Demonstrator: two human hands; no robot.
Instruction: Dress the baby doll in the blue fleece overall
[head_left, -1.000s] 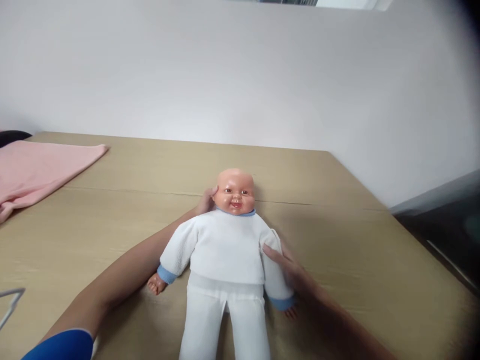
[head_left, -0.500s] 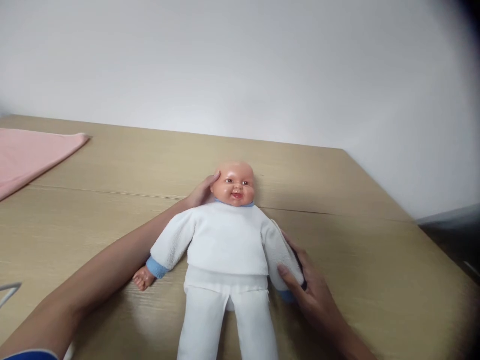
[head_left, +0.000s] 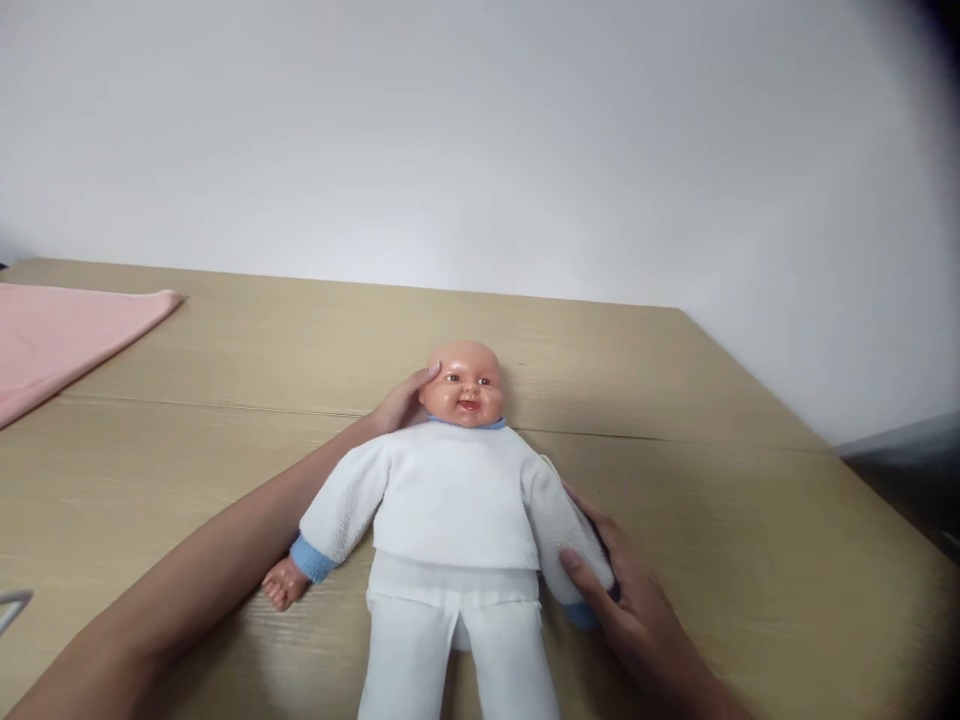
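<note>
Thumb at the temple of the doll [head_left: 456, 490], other fingers hidden, their closure untellable, the left hand [head_left: 400, 402] tops a slanting forearm [head_left: 225, 545]. The right hand [head_left: 637, 600] pinches one sleeve [head_left: 559, 525] between thumb and fingers. The doll lies face-up on the table [head_left: 750, 540].

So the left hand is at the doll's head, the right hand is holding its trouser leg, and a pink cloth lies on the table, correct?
Not quite: the head view shows the right hand holding the doll by a sleeve, not a trouser leg. The rest stands.
</note>
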